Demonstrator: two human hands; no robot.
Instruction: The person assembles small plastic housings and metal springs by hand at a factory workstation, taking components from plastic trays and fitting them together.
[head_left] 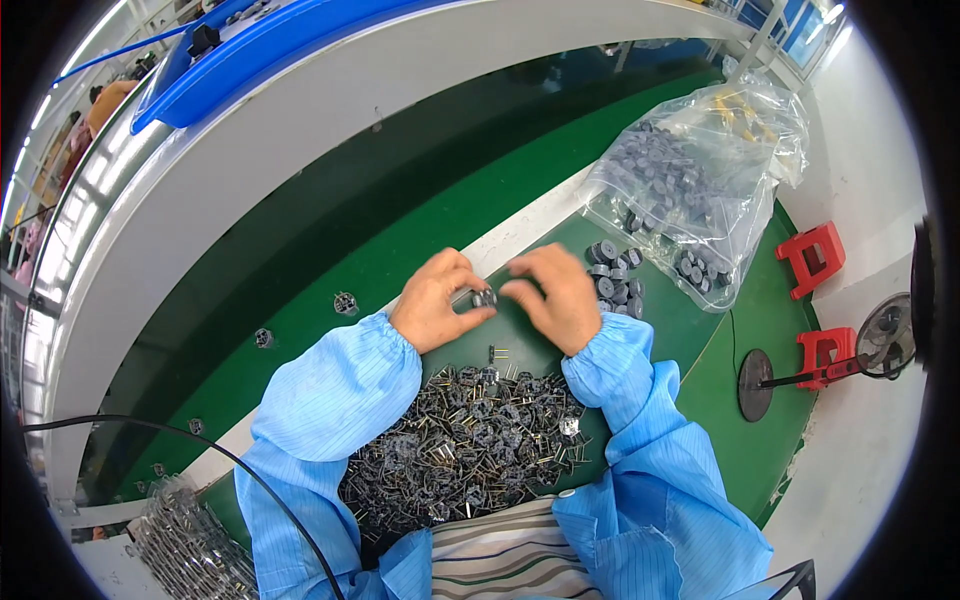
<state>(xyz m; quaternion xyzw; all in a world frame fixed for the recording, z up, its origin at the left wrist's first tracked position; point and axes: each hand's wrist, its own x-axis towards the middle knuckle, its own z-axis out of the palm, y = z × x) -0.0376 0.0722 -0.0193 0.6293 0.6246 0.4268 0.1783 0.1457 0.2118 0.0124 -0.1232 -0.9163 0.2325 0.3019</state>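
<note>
A: Which step is in hand?

B: Handling a single part [484, 298], I'd judge. It sits above the table [470, 352], at the fingertips of the left hand [436, 305].

A: How firm is the hold?

B: The left thumb and forefinger are closed on it in a pinch. I can't tell how hard they press.

A: And the right hand [560, 300]?

B: Just beside the part, blurred. Its thumb and forefinger stand apart, with nothing I can see between them.

A: What does the next move call for?

B: To my mind, a steady left pinch, with the right fingertips lined up on the part before any pressure. Its pose is too small to read.

A: What about containers?

B: The clear bag [783, 150], at upper right, holds many grey discs [660, 165]. Some lie near its lower edge; I can't tell whether they're inside or under the film.

A: Any others?

B: The blue bin [290, 52], upper left, has dark pieces in it, too small to name. The pile [460, 450] of pinned pieces lies loose on the table, between the forearms.
</note>
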